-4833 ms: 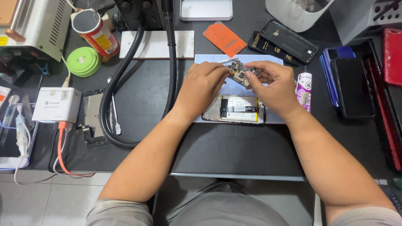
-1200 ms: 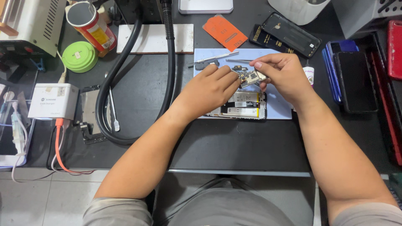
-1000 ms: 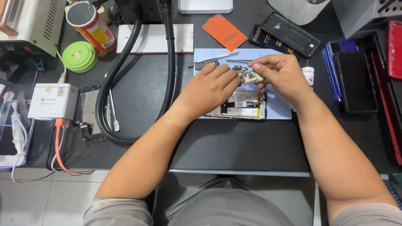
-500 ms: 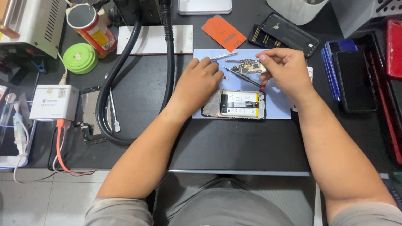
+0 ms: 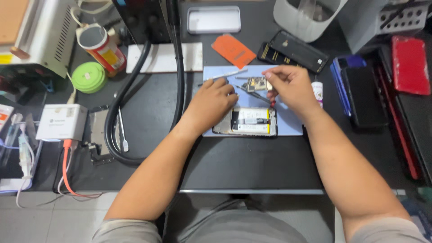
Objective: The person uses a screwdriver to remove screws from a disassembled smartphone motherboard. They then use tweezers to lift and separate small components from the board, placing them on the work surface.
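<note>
The small circuit board lies on the blue mat, just far of the opened phone; right hand fingers pinch its right end, left hand curled beside tweezers.

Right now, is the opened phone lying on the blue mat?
Yes, the opened phone lies flat on the blue mat, just below the left hand and the right hand.

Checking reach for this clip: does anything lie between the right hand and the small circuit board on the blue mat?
Nothing visible does. The right hand is already at the small circuit board, fingertips at its right edge. Thin tweezers lie just below the board, not between them. The left hand rests on the blue mat beside the opened phone.
</note>
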